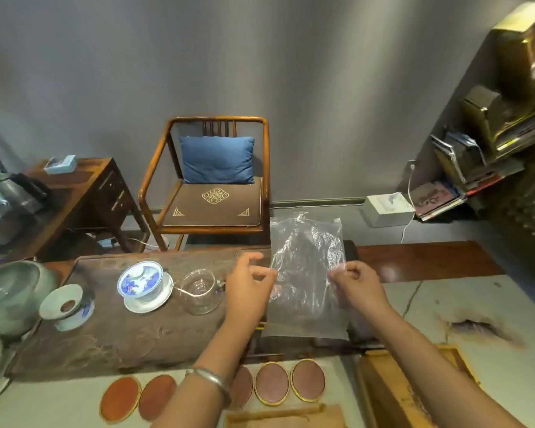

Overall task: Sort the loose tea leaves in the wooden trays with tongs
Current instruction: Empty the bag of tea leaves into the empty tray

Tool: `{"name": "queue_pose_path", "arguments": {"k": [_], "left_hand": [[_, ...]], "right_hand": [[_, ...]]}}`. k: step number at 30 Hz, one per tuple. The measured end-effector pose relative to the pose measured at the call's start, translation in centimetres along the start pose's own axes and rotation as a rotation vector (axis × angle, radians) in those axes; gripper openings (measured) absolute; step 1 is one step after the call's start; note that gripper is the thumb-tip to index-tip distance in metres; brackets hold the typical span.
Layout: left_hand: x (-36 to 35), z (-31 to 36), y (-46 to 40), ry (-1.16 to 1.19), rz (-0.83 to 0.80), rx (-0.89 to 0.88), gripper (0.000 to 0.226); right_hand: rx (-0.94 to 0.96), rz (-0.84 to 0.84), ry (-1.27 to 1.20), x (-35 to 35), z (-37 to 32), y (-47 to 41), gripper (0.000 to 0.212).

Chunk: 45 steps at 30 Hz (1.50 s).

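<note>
Both hands pinch the plastic bag (306,273): left hand (250,288) on its left edge, right hand (357,282) on its right. Wooden tray (414,387) lies below-right, nearer your right hand; tongs not visible.

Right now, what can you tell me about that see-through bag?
The clear plastic bag is thin, crinkly and shiny, and looks empty. It is held upright above the dark tea table. The right hand pinches its right edge; the left hand is at its left edge, fingers curled there. You can see the table through it.
</note>
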<state>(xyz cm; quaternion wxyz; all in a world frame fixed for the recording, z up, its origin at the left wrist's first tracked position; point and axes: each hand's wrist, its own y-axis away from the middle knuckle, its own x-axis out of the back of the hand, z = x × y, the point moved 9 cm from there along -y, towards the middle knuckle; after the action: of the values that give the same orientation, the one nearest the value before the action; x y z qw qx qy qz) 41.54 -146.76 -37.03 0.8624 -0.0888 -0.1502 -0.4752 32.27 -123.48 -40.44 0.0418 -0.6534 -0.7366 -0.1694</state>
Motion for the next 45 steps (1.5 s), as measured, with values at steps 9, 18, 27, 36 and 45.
{"name": "queue_pose_path", "arguments": {"k": [9,18,27,36,45], "left_hand": [[-5.2,-11.4,-9.0,-0.199,0.010,0.188,0.016],[-6.4,-14.8,-10.1,-0.380,0.025,0.147,0.007],[-3.1,-9.5,-3.5,-0.399,0.001,-0.028,0.014],[2.1,-14.0,9.6,-0.279,-0.063,0.150,0.020],[8.1,-19.8,21.7,-0.349,0.049,0.242,0.017]], "right_hand": [[-0.003,0.000,0.315,-4.6,6.1,-13.1,0.009],[0.086,-0.064,0.668,-5.7,8.3,-14.1,0.017],[0.520,-0.313,0.756,-10.7,2.9,-1.0,0.010],[0.795,-0.434,1.199,-19.0,4.1,4.3,0.029],[0.873,-0.279,1.135,-17.9,2.2,7.6,0.016]]}}
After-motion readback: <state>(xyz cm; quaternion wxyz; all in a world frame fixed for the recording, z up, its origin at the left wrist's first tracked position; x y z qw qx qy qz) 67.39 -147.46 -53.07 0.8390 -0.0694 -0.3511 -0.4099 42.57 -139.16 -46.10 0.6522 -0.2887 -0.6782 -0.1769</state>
